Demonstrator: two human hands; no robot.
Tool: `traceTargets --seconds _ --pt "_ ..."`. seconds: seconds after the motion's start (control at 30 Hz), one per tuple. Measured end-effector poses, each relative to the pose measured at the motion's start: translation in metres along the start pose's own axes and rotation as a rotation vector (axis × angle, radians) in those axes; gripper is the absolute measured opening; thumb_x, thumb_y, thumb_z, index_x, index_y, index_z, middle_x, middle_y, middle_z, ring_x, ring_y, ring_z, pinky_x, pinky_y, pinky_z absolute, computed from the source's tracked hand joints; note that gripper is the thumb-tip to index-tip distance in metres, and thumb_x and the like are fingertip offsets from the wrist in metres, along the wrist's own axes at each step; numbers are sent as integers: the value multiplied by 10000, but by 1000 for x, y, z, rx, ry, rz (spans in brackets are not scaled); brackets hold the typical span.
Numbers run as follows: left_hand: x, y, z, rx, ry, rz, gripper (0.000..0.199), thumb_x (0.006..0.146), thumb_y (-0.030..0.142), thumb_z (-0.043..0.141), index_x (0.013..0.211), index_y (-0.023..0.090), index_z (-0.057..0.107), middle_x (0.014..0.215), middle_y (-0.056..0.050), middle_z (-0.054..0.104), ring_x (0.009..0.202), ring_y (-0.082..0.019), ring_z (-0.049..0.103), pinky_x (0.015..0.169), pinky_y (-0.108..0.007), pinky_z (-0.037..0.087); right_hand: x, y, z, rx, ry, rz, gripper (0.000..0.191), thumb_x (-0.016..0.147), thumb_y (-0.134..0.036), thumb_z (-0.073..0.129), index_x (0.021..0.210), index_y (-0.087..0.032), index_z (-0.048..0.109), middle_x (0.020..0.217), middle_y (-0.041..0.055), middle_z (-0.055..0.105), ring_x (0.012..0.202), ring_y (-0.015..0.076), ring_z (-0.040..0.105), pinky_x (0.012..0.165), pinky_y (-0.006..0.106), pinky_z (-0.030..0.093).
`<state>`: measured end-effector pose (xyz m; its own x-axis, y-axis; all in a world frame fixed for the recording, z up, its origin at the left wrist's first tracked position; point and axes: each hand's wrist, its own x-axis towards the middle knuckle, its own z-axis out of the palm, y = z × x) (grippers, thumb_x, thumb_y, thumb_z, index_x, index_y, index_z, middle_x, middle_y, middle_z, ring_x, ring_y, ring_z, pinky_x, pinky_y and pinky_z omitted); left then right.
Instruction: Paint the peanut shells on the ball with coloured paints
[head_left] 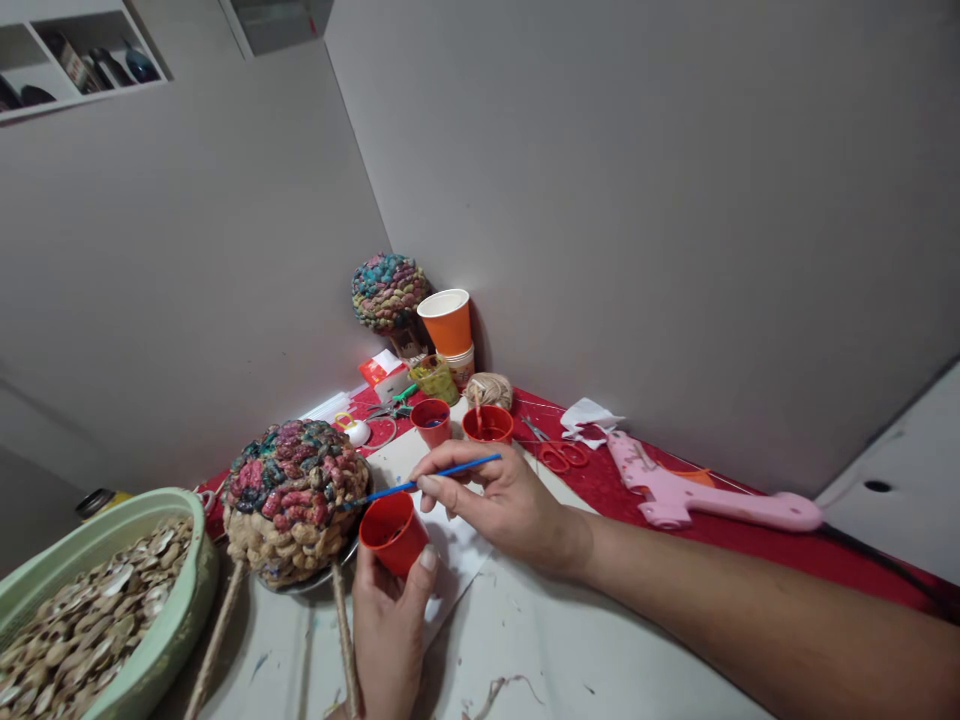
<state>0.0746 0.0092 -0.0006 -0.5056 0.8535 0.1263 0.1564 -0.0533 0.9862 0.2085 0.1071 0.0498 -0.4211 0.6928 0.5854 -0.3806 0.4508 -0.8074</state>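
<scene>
My left hand (390,635) is wrapped round a small red cup (388,532), tilted a little, with dark liquid inside. In my right hand (517,505) a thin blue paintbrush (457,468) is pinched between thumb and fingers. Its tip reaches the side of a ball covered in peanut shells (289,490), at or very near the surface. Red, pink and dark teal paint covers the ball's upper part, while its lower shells are bare tan. Twine-wrapped sticks (346,630) extend from the ball towards me.
A green basket (196,570) of peanut shells stands at left. Further back are two more red cups (489,424) (430,422), orange-handled scissors (562,457), twine (489,389), an orange cup (448,328) and a painted shell ball (388,290). A pink glue gun (720,500) lies right.
</scene>
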Motion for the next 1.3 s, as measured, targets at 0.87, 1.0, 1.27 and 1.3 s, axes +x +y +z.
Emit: traceTargets --seconds 0.87,1.0,1.27,1.3 --pt "0 0 -1 2 -40 -8 559 762 471 749 1206 166 599 1112 -111 744 1013 -253 688 898 -331 525 -4 7 3 -90 65 -122 135 895 -215 594 849 -154 706 725 27 712 608 112 642 555 222 527" --pt "2 -1 1 -39 -46 -19 560 766 469 754 1226 186 604 1151 -99 741 1065 -250 681 929 -321 510 -4 9 5 -60 94 -211 126 895 -220 632 902 -162 743 829 61 770 700 144 698 652 264 583" --pt "2 -5 0 -52 -54 -11 528 765 465 763 1196 194 620 1137 -94 745 1057 -247 679 935 -333 508 -4 10 5 -114 74 -209 139 890 -186 628 898 -150 762 811 69 778 703 157 709 637 258 577" --pt "2 -5 -1 -47 -54 -5 534 767 465 762 1201 190 618 1124 -96 748 1037 -245 682 922 -333 514 -4 8 4 -126 70 -218 146 894 -180 615 889 -144 757 798 69 772 690 154 703 631 256 572"
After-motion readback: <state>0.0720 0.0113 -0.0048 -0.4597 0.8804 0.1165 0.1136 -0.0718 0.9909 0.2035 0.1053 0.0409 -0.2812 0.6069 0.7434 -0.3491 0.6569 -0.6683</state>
